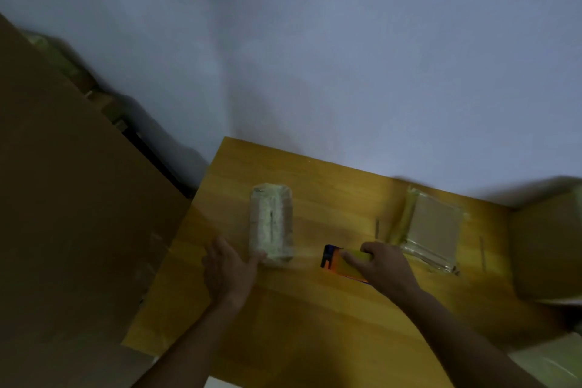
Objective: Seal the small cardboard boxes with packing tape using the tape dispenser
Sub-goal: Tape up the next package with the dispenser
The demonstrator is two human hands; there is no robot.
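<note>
On the yellow wooden worktop (315, 324), roughly mid-way between its left and right edges, we've got the small box (272, 225) lying lengthwise, pointing toward the far edge. It already looks wrapped in glossy, slightly wrinkled tape with a dark seam down the middle, though the blur makes that hard to swear to. Our left hand (228, 271) sits at its near-left corner, fingers straight and touching the box to steady it. Our right hand (382, 268) is curled around the tape dispenser (341, 263), an orange and blue plastic thing just right of the box's near end.

For this step we reckon the trick is keeping the left hand pressing so the light cardboard doesn't skid on the smooth wood, then bringing the dispenser in low and square to the seam so the tape lands flat without bubbles. Pull steady, not jerky.

Over by the right side there's a flatter square box (433, 230) with shiny clear film round its edges, well apart from ours. A big matte brown cardboard sheet (78, 198) overlaps the left edge.
</note>
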